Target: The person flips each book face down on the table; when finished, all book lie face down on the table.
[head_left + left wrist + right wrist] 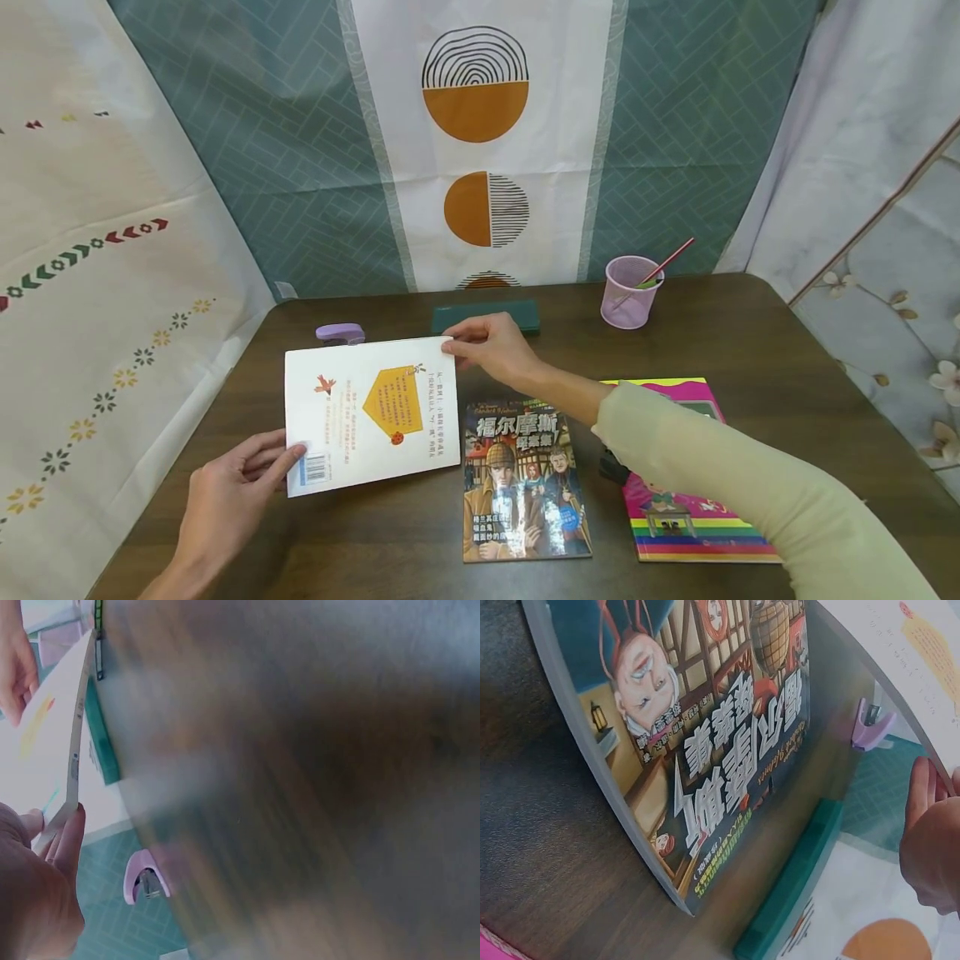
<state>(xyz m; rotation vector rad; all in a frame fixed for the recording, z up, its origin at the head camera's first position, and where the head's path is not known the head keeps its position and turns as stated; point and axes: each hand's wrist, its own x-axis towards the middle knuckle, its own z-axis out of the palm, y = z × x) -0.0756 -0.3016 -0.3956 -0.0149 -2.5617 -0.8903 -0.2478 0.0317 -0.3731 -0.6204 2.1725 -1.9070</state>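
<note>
A white book [367, 412] with a yellow house shape and a barcode on its cover is held just above the brown table [750, 342]. My left hand [240, 492] pinches its near left corner by the barcode. At the far right corner my right hand [491, 350] grips the book's edge. The left wrist view shows the white book [52, 742] edge-on, with my left fingers [67, 840] against it. In the right wrist view my right fingers [930, 840] curl under the white book [915, 667].
A detective picture book [525, 479] lies flat beside the white one, and a pink rainbow-striped book [690, 500] lies under my right sleeve. A lilac stapler [340, 333], a dark green case [487, 317] and a pink mesh cup [630, 292] with a pencil stand at the back.
</note>
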